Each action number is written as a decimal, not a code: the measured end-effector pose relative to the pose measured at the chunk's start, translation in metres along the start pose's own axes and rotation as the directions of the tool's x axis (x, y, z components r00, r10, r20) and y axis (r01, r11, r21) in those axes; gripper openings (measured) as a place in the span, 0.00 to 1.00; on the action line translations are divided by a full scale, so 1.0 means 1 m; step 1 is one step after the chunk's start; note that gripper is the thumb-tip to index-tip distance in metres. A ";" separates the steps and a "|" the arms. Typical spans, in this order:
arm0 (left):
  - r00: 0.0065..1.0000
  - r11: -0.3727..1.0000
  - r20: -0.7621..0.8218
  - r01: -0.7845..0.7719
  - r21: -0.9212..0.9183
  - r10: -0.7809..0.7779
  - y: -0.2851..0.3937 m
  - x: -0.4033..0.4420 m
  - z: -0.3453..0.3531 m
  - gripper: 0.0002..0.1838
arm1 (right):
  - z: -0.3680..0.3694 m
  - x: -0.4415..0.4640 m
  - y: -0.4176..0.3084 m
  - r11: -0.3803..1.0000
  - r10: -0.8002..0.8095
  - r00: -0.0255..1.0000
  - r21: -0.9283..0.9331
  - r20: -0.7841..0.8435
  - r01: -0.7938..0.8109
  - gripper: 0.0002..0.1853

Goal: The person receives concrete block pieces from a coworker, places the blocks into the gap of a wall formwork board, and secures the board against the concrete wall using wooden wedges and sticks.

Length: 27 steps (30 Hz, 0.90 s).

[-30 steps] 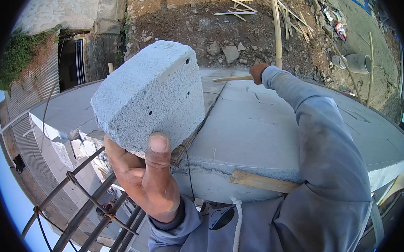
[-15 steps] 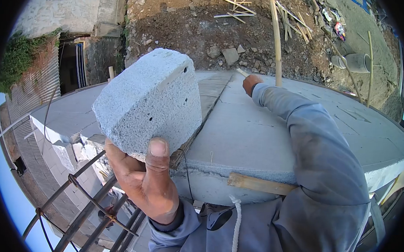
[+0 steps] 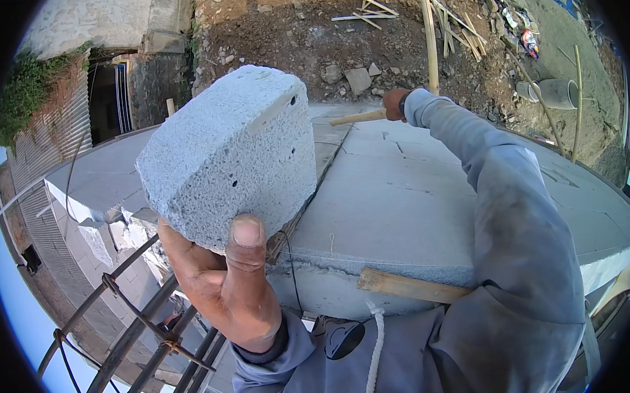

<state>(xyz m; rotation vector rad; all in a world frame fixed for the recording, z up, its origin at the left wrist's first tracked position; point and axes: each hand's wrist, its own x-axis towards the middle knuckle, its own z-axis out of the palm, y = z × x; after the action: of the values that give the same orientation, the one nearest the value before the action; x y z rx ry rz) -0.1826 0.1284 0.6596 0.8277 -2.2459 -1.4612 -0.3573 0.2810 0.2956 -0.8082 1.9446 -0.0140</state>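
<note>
My left hand (image 3: 228, 291) grips a pale grey, porous lightweight concrete block (image 3: 222, 158) from below, thumb on its near face. The block is held up tilted, with a chipped top edge and a few small dark holes. Farther out, my right hand (image 3: 395, 105) is closed around a light wooden stick (image 3: 357, 117), which points left over the top of the block wall (image 3: 392, 200). Whether the stick is a tool's handle cannot be made out. A short piece of wood (image 3: 410, 286) lies at the wall's near edge, by my right sleeve.
Tied steel rebar (image 3: 135, 345) rises at the lower left, beside broken block edges (image 3: 109, 240). An upright wooden pole (image 3: 431, 44) stands beyond the wall near my right hand. Below lie rubble, loose sticks (image 3: 367, 15) and a concrete pipe (image 3: 553, 95).
My right hand has moved farther out, and the stick in it has swung to point left, showing more of its length. My left hand and the block have barely shifted.
</note>
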 end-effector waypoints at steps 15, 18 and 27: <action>0.997 0.999 -0.065 -0.043 -0.012 0.042 -0.004 0.001 0.005 0.32 | 0.032 0.020 0.004 0.994 0.010 0.997 -0.112 -0.075 -0.018 0.12; 1.000 0.999 -0.026 -0.008 -0.039 0.007 -0.001 0.002 0.004 0.31 | 0.033 0.011 -0.008 0.967 -0.050 0.995 -0.253 -0.084 0.028 0.10; 1.000 1.000 -0.015 -0.006 -0.004 0.006 -0.002 0.003 0.005 0.30 | 0.052 -0.006 -0.011 0.920 -0.084 0.995 -0.388 -0.057 0.056 0.11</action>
<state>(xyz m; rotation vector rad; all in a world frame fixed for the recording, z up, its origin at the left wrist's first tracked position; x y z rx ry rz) -0.1868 0.1295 0.6557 0.8274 -2.2317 -1.4513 -0.3084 0.2920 0.2776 -1.1503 2.0147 0.3120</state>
